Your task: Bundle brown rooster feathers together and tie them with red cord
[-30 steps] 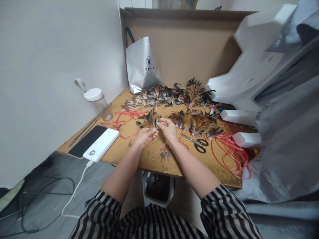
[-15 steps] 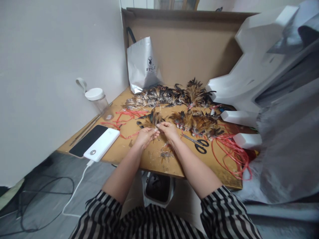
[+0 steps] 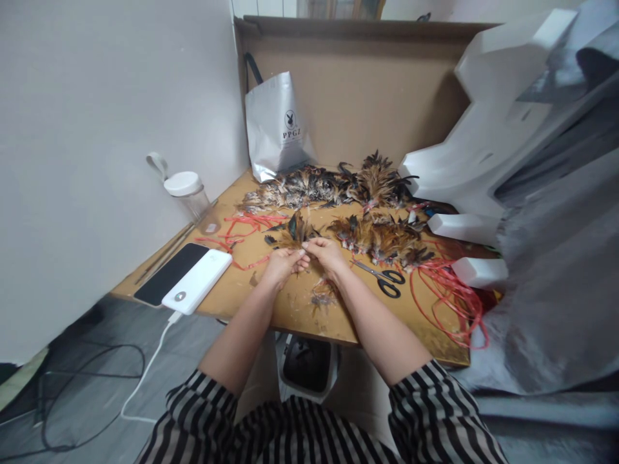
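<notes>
You work at a worn wooden counter (image 3: 256, 293) with a pale wall (image 3: 120, 129) on your left and a tall cardboard panel (image 3: 377, 96) along the back. Grey cloth (image 3: 556, 277) and a white foam piece (image 3: 449, 161) crowd the right side. A feather pile (image 3: 314, 185) spreads across the rear, just in front of the silver bag (image 3: 275, 129).

The feather bunch (image 3: 294, 232) is near the counter's middle, just beyond your fingertips. Your left grip (image 3: 300, 254) pinches its base, and your right grip (image 3: 309, 246) is closed at the same spot, the two touching.

Along the left edge, the white power bank (image 3: 197, 281) overlaps the phone (image 3: 171, 274), and its cable (image 3: 145, 386) drops over the front. On your right, the scissors (image 3: 384, 277) lie just beside your wrist, below the row of feather bunches (image 3: 382, 240); a red tangle of strips (image 3: 449, 303) reaches the right edge. Wood shows between the power bank and your left forearm, and between the scissors and the front edge. A bin (image 3: 307, 364) stands below that edge, between your arms.
</notes>
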The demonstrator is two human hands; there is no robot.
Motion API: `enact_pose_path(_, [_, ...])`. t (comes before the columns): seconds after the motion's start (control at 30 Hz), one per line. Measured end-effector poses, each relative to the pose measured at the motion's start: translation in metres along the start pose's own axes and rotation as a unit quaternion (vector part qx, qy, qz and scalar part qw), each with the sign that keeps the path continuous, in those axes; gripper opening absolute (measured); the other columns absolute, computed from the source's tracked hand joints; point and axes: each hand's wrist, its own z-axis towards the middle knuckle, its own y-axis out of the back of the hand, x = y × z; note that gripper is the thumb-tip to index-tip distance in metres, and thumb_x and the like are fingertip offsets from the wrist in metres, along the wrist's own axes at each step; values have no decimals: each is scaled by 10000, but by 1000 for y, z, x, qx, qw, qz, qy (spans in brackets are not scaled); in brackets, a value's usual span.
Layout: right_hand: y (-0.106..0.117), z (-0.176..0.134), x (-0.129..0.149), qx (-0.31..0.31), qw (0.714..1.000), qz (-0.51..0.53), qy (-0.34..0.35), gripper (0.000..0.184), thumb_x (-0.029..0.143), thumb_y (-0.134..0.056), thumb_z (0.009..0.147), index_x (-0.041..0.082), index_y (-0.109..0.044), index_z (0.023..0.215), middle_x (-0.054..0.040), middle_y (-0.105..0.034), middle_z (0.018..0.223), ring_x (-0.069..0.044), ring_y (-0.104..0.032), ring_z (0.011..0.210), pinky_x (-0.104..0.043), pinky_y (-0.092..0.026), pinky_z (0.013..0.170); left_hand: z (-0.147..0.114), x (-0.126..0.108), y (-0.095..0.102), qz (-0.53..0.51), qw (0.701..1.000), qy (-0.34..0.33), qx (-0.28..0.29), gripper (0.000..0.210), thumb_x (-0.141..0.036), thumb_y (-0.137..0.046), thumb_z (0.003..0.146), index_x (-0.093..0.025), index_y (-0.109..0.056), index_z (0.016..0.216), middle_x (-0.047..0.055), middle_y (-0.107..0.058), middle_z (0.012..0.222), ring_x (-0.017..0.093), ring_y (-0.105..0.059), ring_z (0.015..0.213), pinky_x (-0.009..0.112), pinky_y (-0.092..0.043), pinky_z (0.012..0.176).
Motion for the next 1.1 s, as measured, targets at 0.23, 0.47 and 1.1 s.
enact_pose_path(0.23, [6, -3, 7, 45, 973, -215, 70, 283, 350, -681, 539, 147, -482, 542, 67, -431, 462, -50, -348, 434, -194, -268, 446, 1, 2, -4, 80, 997, -13, -16, 231, -300, -618, 673, -70, -605, 691, 43, -594, 477, 74, -500, 382, 182, -399, 424])
enact_pose_path(0.47, [7, 3, -4, 20, 964, -237, 123, 219, 341, -592, 627, 132, -538, 591, 16, -506, 531, -76, -402, 467, -200, -304, 446, 3, 8, -1, 159, 983, -87, -4, 140, -212, -525, 708, -92, -594, 727, 29, -608, 521, 91, -531, 421, 199, -429, 447])
enact_pose_path(1.1, [8, -3, 15, 51, 975, -190, 100, 188, 304, -613, 581, 129, -554, 619, 7, -558, 543, -93, -463, 487, -215, -363, 482, 2, 7, -1, 142, 985, -100, 3, 148, -228, -554, 695, -108, -601, 623, 22, -579, 514, 84, -514, 447, 202, -418, 480])
